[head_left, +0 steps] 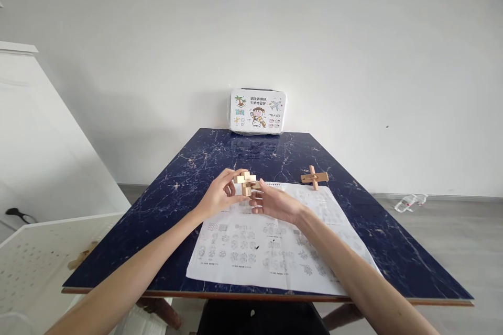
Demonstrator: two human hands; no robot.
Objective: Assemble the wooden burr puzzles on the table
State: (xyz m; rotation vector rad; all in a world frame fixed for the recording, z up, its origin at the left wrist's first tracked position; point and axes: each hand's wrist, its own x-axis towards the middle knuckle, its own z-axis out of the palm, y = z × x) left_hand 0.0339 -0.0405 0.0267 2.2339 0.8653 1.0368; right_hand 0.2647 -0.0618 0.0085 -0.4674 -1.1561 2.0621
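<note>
A light wooden burr puzzle made of interlocking bars is held up over the paper, between my two hands. My left hand grips it from the left, with fingers at its top and the thumb under it. From the right, my right hand pinches a bar that sticks out of the puzzle's side; its lower fingers are curled. Below both hands lies a white instruction sheet printed with diagrams. To the right, a cross-shaped wooden puzzle rests at the sheet's far edge, untouched.
The dark blue marbled table reaches to the wall. A white case with cartoon prints stands upright at its far end. On the left is a white perforated basket below table height. A clear plastic bottle lies on the floor at right.
</note>
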